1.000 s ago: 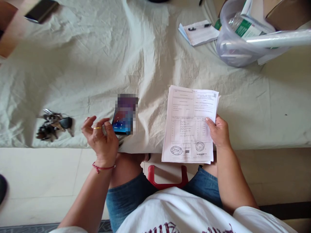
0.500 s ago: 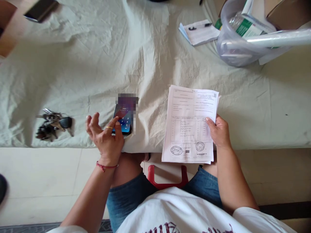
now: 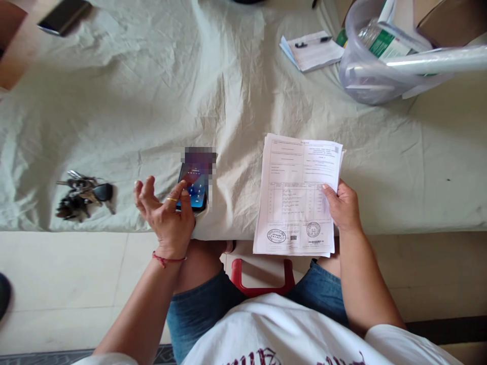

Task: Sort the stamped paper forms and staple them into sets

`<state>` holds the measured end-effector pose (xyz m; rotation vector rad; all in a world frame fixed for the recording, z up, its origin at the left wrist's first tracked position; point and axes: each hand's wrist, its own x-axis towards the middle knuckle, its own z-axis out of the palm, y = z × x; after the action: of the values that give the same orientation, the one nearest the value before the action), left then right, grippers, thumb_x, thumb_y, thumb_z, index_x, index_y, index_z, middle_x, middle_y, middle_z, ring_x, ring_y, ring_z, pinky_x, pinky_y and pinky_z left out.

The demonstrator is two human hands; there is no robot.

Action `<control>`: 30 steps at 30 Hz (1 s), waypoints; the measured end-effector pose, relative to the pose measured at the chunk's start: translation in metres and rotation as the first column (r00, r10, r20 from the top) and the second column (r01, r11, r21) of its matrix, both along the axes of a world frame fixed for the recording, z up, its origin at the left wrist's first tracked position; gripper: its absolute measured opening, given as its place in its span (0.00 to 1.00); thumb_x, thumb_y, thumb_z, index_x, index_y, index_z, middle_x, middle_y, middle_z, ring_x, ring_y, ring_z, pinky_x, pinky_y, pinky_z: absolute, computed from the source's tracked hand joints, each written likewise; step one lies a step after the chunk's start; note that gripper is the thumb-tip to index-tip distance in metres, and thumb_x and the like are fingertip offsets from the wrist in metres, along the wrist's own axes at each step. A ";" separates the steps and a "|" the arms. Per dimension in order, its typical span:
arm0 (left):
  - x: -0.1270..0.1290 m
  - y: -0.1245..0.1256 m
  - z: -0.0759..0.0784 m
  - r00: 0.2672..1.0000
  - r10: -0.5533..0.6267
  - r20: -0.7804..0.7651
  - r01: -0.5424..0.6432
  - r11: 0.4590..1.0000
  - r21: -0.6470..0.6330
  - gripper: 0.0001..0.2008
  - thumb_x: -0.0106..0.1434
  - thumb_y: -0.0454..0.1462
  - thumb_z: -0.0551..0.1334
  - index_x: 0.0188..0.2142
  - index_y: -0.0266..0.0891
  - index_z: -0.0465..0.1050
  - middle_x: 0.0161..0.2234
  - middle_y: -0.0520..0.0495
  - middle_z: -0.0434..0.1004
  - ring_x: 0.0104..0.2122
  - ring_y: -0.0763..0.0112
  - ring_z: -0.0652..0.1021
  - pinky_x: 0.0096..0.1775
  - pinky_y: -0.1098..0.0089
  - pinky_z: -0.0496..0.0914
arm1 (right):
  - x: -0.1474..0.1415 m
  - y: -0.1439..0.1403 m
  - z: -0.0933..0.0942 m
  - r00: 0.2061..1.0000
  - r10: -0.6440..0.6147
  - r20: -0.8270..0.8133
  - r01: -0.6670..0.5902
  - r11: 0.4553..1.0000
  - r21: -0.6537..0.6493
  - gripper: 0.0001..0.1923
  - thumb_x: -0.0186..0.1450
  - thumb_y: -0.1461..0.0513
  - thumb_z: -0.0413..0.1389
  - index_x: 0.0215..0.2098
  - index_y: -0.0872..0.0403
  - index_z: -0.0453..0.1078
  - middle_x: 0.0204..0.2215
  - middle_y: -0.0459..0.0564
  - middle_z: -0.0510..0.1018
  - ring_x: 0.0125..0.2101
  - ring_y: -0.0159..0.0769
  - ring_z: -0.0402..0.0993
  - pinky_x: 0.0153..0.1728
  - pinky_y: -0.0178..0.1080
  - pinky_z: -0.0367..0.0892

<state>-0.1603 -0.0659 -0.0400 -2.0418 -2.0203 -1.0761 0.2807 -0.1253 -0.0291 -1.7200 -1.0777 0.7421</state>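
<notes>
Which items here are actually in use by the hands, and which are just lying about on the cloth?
In use:
- phone, tapped by the left hand
- stapled papers, held at their edge by the right hand

Lying about:
- bunch of keys
- notepad with pen
- plastic tub
- second phone, far corner

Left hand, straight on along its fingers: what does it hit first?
The left hand points up and right, a fingertip already on the phone screen. Going on, it would slide over the phone, then onto bare cloth. Nothing else seems to lie in that line, though depth is unclear.
</notes>
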 end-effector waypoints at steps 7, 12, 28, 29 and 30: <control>0.009 -0.004 0.018 0.998 0.033 0.057 -0.027 0.994 -0.107 0.12 0.79 0.40 0.65 0.55 0.49 0.89 0.77 0.38 0.67 0.83 0.40 0.59 0.80 0.34 0.56 | 0.000 0.000 0.001 1.000 0.007 0.016 -0.007 1.000 0.011 0.24 0.72 0.43 0.66 0.57 0.49 0.85 0.50 0.54 0.92 0.52 0.53 0.89 0.57 0.54 0.82; 0.007 -0.002 0.013 1.000 0.003 0.018 -0.002 0.996 -0.093 0.15 0.81 0.41 0.63 0.58 0.47 0.89 0.77 0.37 0.66 0.82 0.39 0.59 0.80 0.36 0.57 | 0.001 -0.001 0.000 1.000 0.009 -0.010 -0.009 1.000 -0.005 0.24 0.73 0.44 0.66 0.58 0.49 0.85 0.53 0.54 0.92 0.53 0.53 0.89 0.59 0.54 0.81; 0.000 0.003 -0.001 1.000 -0.007 0.009 0.007 0.997 0.072 0.16 0.80 0.40 0.63 0.55 0.37 0.89 0.70 0.28 0.70 0.80 0.39 0.64 0.78 0.36 0.59 | 0.002 -0.002 0.000 1.000 0.019 0.012 -0.019 1.000 0.005 0.23 0.74 0.44 0.66 0.58 0.49 0.86 0.53 0.52 0.92 0.52 0.53 0.89 0.58 0.54 0.81; 0.000 0.003 -0.001 1.000 0.006 0.003 -0.007 0.996 0.090 0.17 0.80 0.40 0.62 0.55 0.37 0.89 0.70 0.28 0.71 0.79 0.39 0.64 0.77 0.37 0.60 | 0.001 -0.002 0.000 1.000 0.019 0.012 -0.019 1.000 0.005 0.23 0.74 0.44 0.66 0.58 0.49 0.86 0.53 0.53 0.92 0.52 0.53 0.89 0.59 0.54 0.80; -0.001 0.003 -0.001 1.000 0.023 -0.003 -0.023 0.995 0.099 0.17 0.79 0.40 0.61 0.55 0.37 0.88 0.69 0.28 0.71 0.79 0.40 0.64 0.77 0.38 0.61 | 0.001 -0.002 0.001 1.000 0.019 0.011 -0.019 1.000 0.005 0.23 0.74 0.44 0.66 0.58 0.49 0.86 0.54 0.53 0.92 0.53 0.53 0.89 0.59 0.54 0.80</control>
<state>-0.1610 -0.0628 -0.0405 -1.9662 -1.9425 -1.1419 0.2820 -0.1271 -0.0284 -1.7130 -1.1038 0.7418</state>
